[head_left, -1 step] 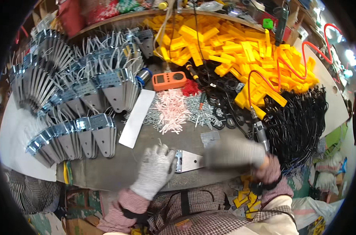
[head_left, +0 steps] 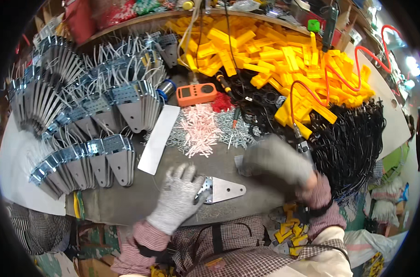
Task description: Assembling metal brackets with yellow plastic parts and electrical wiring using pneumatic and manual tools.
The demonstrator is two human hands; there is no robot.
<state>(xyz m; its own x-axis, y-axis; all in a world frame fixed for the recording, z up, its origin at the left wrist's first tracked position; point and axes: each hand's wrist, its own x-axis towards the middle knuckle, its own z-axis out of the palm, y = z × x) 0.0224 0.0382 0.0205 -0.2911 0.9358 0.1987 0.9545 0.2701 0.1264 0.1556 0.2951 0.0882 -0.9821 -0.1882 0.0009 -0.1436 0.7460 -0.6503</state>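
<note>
A flat, tapered metal bracket [head_left: 227,190] lies on the dark tabletop, its narrow end toward the right. My left hand [head_left: 177,198], in a grey knit glove, grips the bracket's wide blue-silver end, with the thumb on its near edge. Some of that end is covered by the glove. To the right, apart from the bracket, my gloved right hand [head_left: 279,164] is smeared by motion. Its fingers cannot be made out. Just beyond the right wrist is a grey air screwdriver [head_left: 304,148] on a red coiled hose [head_left: 328,87].
Finished-looking rows of similar brackets [head_left: 120,159] with white wires fill the left. A white strip [head_left: 158,141], pink sleeves [head_left: 200,129], screws [head_left: 228,131] and an orange meter [head_left: 196,94] lie ahead. Yellow plastic parts [head_left: 288,60] and black cables [head_left: 353,147] are heaped at the right.
My right hand has moved up and away from the bracket, so its narrow end now shows. My left hand stays at the wide end, its thumb now farther onto the bracket.
</note>
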